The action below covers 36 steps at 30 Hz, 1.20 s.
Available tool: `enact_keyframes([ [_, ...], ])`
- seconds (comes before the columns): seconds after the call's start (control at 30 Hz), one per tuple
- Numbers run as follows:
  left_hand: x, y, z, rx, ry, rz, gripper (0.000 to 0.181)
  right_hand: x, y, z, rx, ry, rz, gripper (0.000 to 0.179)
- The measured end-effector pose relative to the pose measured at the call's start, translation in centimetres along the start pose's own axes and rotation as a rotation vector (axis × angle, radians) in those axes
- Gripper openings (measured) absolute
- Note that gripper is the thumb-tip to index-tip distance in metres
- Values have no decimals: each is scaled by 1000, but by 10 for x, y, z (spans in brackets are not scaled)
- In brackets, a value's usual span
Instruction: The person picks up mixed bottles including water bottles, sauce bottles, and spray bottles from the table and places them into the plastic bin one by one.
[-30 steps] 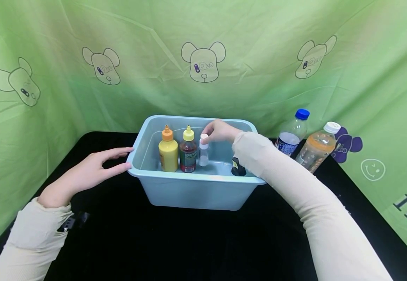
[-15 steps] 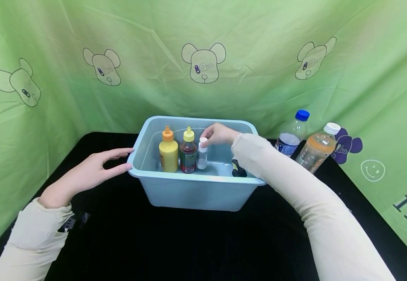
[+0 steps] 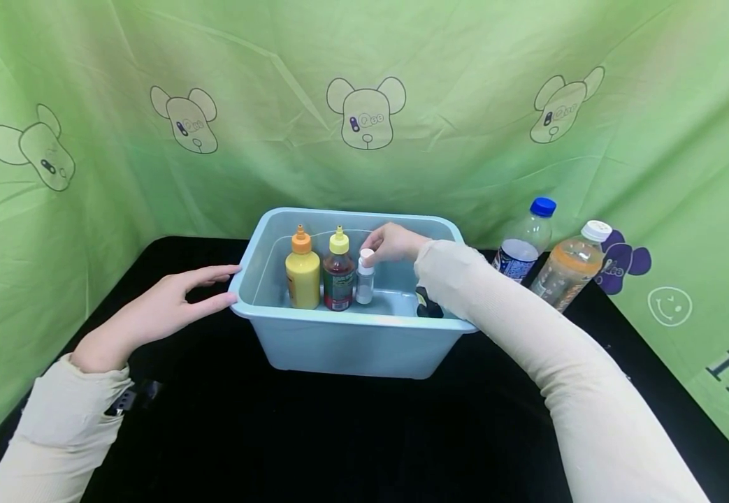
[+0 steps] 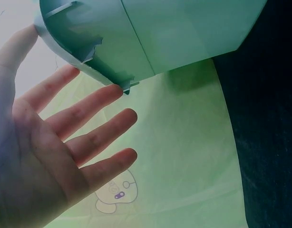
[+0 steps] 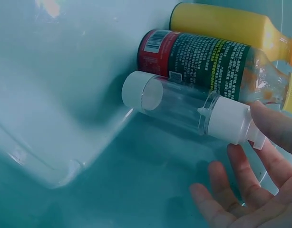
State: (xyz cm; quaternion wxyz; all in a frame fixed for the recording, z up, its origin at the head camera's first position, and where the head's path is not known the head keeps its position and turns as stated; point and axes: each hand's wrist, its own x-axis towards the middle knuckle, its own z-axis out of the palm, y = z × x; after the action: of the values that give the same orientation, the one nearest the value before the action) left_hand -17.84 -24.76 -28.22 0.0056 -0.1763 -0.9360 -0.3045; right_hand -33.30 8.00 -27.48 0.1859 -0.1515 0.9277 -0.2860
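My right hand (image 3: 395, 242) reaches into the light blue tub (image 3: 345, 342) and pinches the white top of a small clear pump bottle (image 3: 365, 283). In the right wrist view the thumb and index finger are at the pump head, while the other fingers spread loosely below it. The pump bottle (image 5: 177, 102) stands beside a sauce bottle (image 3: 339, 279) with a yellow nozzle cap. Left of that is a yellow squeeze bottle (image 3: 303, 279) with an orange cap. My left hand (image 3: 163, 304) touches the tub's left rim with straight, spread fingers (image 4: 98, 102).
Outside the tub on the right stand a blue-capped clear bottle (image 3: 521, 241) and a white-capped bottle with an orange band (image 3: 572, 265). A dark object (image 3: 428, 305) lies in the tub's right part, partly hidden by my sleeve. Green cloth (image 3: 263, 126) hangs behind the black table (image 3: 314, 440).
My right hand has lowered the pump bottle farther into the tub, close beside the sauce bottle. The left hand has stayed at the rim.
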Motion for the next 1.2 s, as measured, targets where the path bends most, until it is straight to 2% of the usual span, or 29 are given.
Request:
enact_keyframes([
  [0.83, -1, 0, 0, -13, -9, 1, 50, -1, 2, 1, -51, -68, 84, 29],
  [1.0, -1, 0, -1, -16, -10, 0, 49, -1, 1, -1, -57, -99, 85, 34],
  [1.2, -2, 0, 0, -9, -8, -5, 49, -2, -3, -4, -5, -117, 65, 36],
])
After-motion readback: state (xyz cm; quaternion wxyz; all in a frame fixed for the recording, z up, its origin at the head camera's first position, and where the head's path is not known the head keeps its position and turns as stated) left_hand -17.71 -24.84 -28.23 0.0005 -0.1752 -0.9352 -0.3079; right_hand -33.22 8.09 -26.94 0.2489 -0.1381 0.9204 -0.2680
